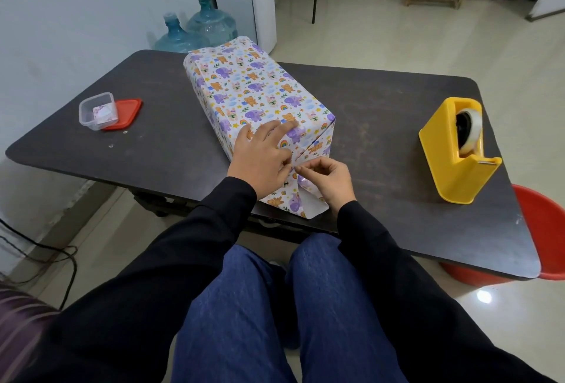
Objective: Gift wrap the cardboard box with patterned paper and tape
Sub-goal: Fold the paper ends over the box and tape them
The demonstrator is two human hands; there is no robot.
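Your left hand [263,153] presses flat, fingers straight, on the near end of the wrapped cardboard box [253,86], whose long axis runs from the table's [382,101] far edge to its near edge. Your right hand [327,179], touching the left, pinches the patterned paper's end fold. The tape dispenser [455,150] sits well apart by the right edge, nearer your right hand.

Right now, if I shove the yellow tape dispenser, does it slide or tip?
Probably slides: the yellow tape dispenser sits on a broad flat base on the smooth table. Its chunky body may be weighted, so perhaps heavy. The tape roll sits in its slot, unlikely to roll out.
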